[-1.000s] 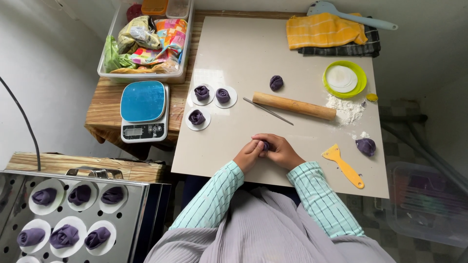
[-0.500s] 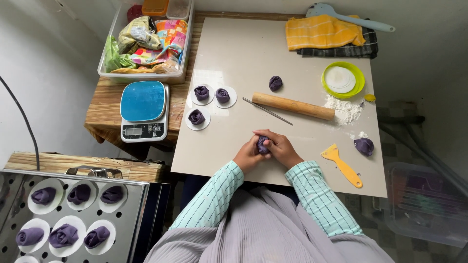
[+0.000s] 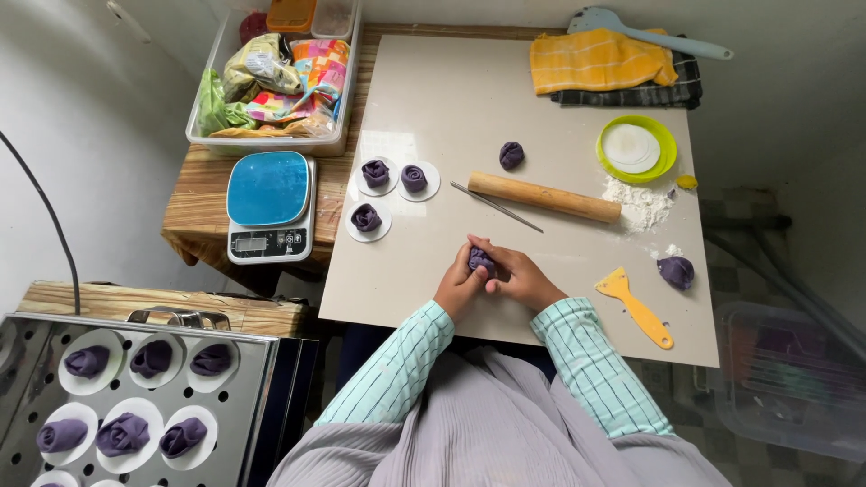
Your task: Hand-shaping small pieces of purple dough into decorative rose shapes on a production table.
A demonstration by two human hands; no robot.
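My left hand (image 3: 458, 287) and my right hand (image 3: 523, 280) meet over the near part of a beige work board (image 3: 433, 99). Both are closed around one small purple dough piece (image 3: 480, 260), which shows between the fingers. Three purple rose-shaped dough pieces (image 3: 374, 172) sit on white paper rounds to the left of my hands. A wooden rolling pin (image 3: 544, 197) and a thin metal stick (image 3: 496, 207) lie just beyond my hands. A loose purple dough ball (image 3: 511, 154) rests farther back.
A yellow scraper (image 3: 636, 307), another purple dough lump (image 3: 677, 271), spilled flour (image 3: 639, 196) and a green lid with paper rounds (image 3: 636, 149) lie right. A blue kitchen scale (image 3: 267, 206) and clear bin (image 3: 271, 72) stand left. A metal steamer tray (image 3: 135, 397) holds several purple pieces.
My hands have lifted slightly off the board and turned the purple dough piece between the fingers, so more of it shows. Nothing else has moved.
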